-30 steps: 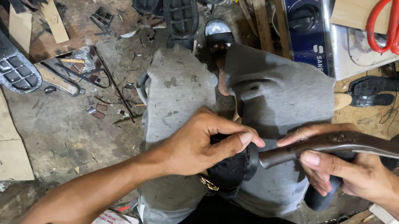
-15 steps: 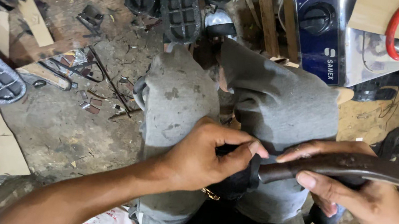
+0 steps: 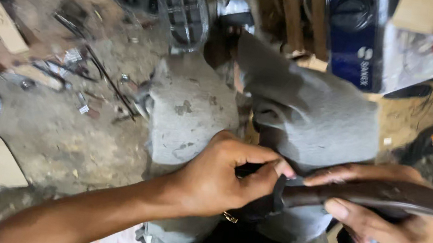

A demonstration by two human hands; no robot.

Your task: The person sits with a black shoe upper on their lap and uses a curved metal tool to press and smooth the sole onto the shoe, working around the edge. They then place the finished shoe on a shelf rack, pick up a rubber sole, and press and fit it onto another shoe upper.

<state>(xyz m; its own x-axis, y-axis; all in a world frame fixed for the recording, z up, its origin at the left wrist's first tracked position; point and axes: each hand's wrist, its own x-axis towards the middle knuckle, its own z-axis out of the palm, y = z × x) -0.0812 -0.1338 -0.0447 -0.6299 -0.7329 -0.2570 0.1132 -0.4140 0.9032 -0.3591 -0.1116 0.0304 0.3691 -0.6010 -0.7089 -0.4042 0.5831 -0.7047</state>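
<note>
A long dark shoe sole [image 3: 382, 196] lies across the person's lap, over the grey trousers [image 3: 304, 115]. The left hand [image 3: 221, 179] pinches its end tight, and the right hand [image 3: 404, 235] grips its middle from below

Dim, even workshop light; soft motion blur, strongest toward the edges.

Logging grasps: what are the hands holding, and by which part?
Both hold one dark brown shoe piece: left hand pinches its near end, right hand grips the middle from below.
</note>
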